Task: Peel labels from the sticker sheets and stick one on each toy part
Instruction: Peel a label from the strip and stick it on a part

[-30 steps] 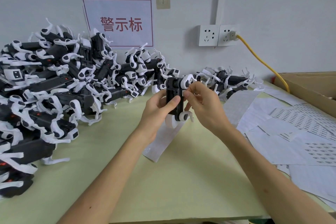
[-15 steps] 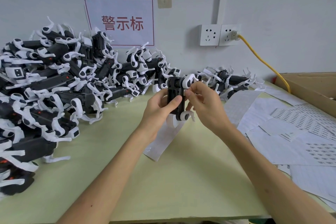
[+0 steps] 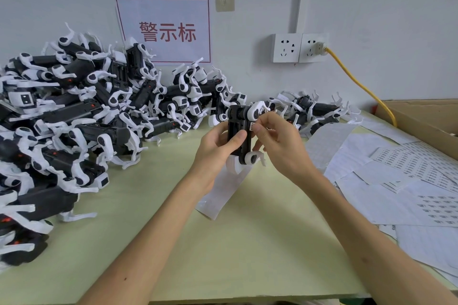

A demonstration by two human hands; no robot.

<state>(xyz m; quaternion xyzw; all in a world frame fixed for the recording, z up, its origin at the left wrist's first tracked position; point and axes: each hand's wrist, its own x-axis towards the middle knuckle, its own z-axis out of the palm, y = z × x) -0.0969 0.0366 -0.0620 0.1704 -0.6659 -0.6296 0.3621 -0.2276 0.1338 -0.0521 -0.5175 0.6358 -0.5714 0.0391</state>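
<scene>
Two grips share one part (image 3: 235, 127) above the worktop (image 3: 223, 242) — our left grip (image 3: 218, 148) curls round it, our right grip (image 3: 280, 142) pinches a label (image 3: 252, 127) at its edge; sheets (image 3: 396, 173) lie to its right.

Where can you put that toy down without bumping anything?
Bare table lies between the left forearm and right forearm, below the paper strip. Another free patch sits between the toy pile and the left forearm. The right side is crowded with sticker sheets, the back edge with more toys.

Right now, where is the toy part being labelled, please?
Head view, centre: the left hand grips the toy part above the table, right hand at its right edge.
</scene>
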